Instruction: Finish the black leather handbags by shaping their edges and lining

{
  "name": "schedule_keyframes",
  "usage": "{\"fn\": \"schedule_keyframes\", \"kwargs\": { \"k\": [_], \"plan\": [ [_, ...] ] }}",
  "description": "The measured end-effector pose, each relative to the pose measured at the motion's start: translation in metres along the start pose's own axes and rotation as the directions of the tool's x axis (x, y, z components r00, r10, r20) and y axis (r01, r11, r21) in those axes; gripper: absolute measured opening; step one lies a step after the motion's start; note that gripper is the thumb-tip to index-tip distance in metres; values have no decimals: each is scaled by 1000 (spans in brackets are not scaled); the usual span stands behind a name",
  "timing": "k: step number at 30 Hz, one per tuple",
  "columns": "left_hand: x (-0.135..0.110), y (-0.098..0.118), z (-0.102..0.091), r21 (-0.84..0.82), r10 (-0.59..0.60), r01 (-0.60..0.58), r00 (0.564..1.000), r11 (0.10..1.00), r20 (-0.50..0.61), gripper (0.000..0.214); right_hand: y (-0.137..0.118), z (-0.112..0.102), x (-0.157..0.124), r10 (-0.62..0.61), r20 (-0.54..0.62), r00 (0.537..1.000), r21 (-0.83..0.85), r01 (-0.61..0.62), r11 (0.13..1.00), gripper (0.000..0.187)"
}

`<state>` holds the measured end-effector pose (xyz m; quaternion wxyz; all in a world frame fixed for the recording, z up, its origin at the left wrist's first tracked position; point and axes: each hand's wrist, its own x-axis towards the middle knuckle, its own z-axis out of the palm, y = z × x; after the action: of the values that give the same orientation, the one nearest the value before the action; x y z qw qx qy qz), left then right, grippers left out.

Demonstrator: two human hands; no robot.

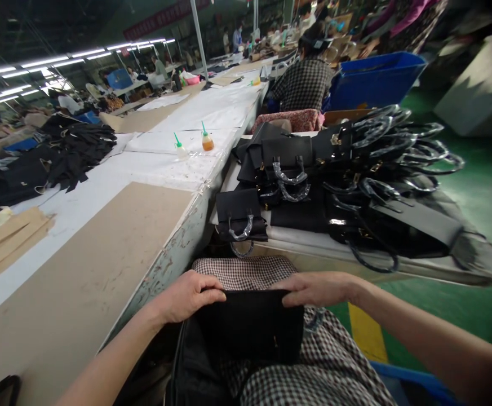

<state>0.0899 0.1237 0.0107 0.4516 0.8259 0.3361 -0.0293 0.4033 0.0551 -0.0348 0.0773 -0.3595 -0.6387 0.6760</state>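
Note:
A black handbag rests on my lap over checked cloth, its upper edge toward the bench. My left hand pinches that edge at its left end, thumb on the near side. At the right end of the same edge, my right hand grips it between thumb and fingers. A bit of plastic-wrapped handle shows beside the bag at the right. The fingers behind the edge are partly hidden.
Black handbags with plastic-wrapped handles are piled on a side table at the right. On the long white bench stand two small glue bottles. Black pieces lie heaped left. A person sits ahead near a blue bin.

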Motion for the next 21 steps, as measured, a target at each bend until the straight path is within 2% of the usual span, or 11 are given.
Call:
{"fn": "schedule_keyframes", "kwargs": {
  "k": [2,4,6,8,9,11,12,14,17,19,21],
  "plan": [
    [0,1,2,-19,-33,32,999,999,-20,24,-1,-9,-10,39,-18,999,-8,-39,999,29],
    [-1,2,5,-85,-57,52,997,995,-59,21,-10,-16,-14,62,-148,987,-111,-79,991,44],
    [0,5,9,-217,-62,42,994,975,-87,36,-28,-16,-8,14,-279,960,-254,-87,963,64],
    [1,6,14,-339,-39,-1,993,941,-111,61,-51,-5,9,-89,-293,952,-383,-31,923,72],
    [2,6,16,-379,-24,-28,991,925,-131,71,-62,4,22,-141,-259,956,-436,15,900,70],
    [3,5,19,-457,-18,-69,983,887,-184,84,-77,26,52,-256,-280,925,-534,71,842,71],
    [3,3,21,-517,-35,-80,977,852,-209,86,-80,35,68,-296,-299,907,-591,68,804,69],
    [1,-3,25,-674,-98,-104,962,731,-255,88,-79,49,95,-305,-350,885,-666,-6,746,52],
    [-6,-13,35,-825,-235,-149,917,545,-321,73,-68,52,118,-291,-338,895,-699,-32,714,30],
    [-12,-20,47,-842,-341,-133,872,523,-350,59,-60,46,123,-306,-325,895,-664,15,747,25],
    [-19,-30,59,-825,-433,-98,813,557,-389,54,-55,36,124,-325,-379,867,-559,65,826,20]
  ]
}}
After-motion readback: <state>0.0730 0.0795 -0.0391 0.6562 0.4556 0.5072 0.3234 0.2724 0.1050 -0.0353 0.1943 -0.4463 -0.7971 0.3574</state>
